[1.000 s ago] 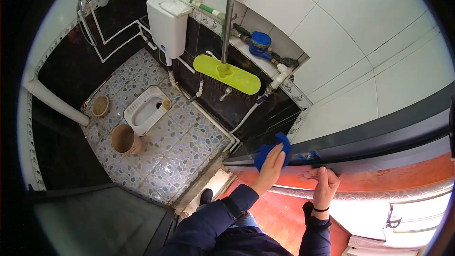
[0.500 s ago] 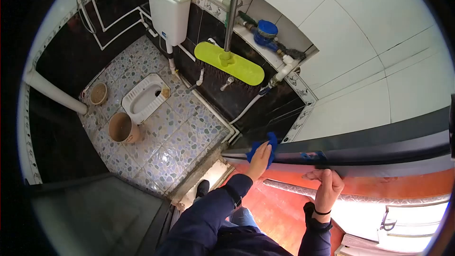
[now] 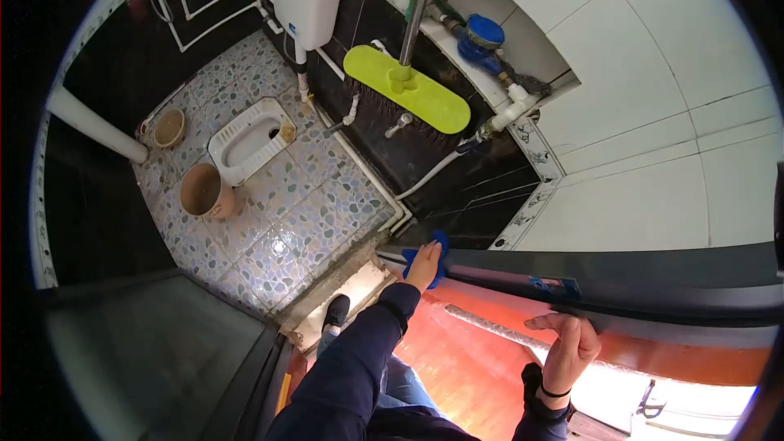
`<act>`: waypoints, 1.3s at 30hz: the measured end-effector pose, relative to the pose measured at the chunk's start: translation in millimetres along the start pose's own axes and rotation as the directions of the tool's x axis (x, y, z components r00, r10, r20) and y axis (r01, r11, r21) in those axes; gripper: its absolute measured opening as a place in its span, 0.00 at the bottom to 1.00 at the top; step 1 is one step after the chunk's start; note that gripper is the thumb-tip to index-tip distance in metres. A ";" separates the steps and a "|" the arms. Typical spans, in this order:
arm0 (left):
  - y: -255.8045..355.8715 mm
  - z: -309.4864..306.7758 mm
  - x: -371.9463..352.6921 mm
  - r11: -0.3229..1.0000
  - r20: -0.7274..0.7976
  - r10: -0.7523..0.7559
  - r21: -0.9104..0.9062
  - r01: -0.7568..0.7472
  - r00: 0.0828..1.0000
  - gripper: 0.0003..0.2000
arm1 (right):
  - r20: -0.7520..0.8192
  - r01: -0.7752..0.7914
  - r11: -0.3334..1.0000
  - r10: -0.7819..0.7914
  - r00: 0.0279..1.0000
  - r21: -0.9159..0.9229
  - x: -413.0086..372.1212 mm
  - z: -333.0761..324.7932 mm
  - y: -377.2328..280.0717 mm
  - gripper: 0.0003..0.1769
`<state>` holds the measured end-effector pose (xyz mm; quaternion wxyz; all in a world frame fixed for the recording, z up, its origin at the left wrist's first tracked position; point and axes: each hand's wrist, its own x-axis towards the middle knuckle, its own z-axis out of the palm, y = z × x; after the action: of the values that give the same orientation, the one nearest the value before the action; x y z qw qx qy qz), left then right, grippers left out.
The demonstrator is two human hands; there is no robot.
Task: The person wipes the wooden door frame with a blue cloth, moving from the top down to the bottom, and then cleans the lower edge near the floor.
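Wrapped in the fingers of my left hand (image 3: pixel 423 266) is a blue cloth (image 3: pixel 442 245), pressed on the dark grey door frame (image 3: pixel 678 278) near its far lower end. Part of the cloth is covered by my fingers. My right hand (image 3: pixel 567 351) is raised beside the same frame, nearer to me, with nothing in it. Its fingers point left, loosely bent and apart, with the fingertips close to the frame's edge. A small coloured sticker (image 3: pixel 555 286) shows on the frame between the two hands.
Beyond the raised threshold (image 3: pixel 343 298) lies a tiled washroom with a squat toilet (image 3: pixel 237 155), a brown bucket (image 3: pixel 204 192) and a small basin (image 3: pixel 170 128). A yellow-green broom (image 3: pixel 433 98) leans by the wall pipes. A dark door panel (image 3: pixel 155 351) stands at left.
My left hand has slid the blue cloth a little farther along the frame, away from my right hand. My right hand stays by the frame, its fingers slightly shifted. The view has tilted somewhat.
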<state>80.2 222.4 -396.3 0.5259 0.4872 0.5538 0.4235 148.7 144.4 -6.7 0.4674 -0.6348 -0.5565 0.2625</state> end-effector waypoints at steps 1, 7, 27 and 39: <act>0.7 -0.8 0.5 1.000 -0.015 0.000 -0.019 0.000 1.000 0.23 | 0.008 0.013 1.000 -0.013 1.000 0.002 -0.5 -0.8 1.6 0.21; 32.2 -3.3 -5.8 0.933 -0.031 -0.176 -0.325 0.157 0.984 0.22 | 0.008 0.058 0.998 -0.058 0.998 -0.009 -0.2 2.3 3.1 0.20; 186.8 -29.8 -44.8 0.894 -0.141 0.310 -0.292 -0.339 0.940 0.17 | 0.356 -0.197 0.977 0.214 0.909 -0.084 -23.1 34.9 27.0 0.09; 16.4 -6.6 -9.6 0.967 0.014 -0.095 -0.237 0.096 0.995 0.22 | 0.480 -0.147 0.941 0.286 0.830 -0.307 -35.6 123.6 181.2 0.34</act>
<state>74.9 216.0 -378.0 0.6008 0.3941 0.5215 0.4602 118.2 157.9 -226.4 0.1813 -0.6550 -0.6145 0.4006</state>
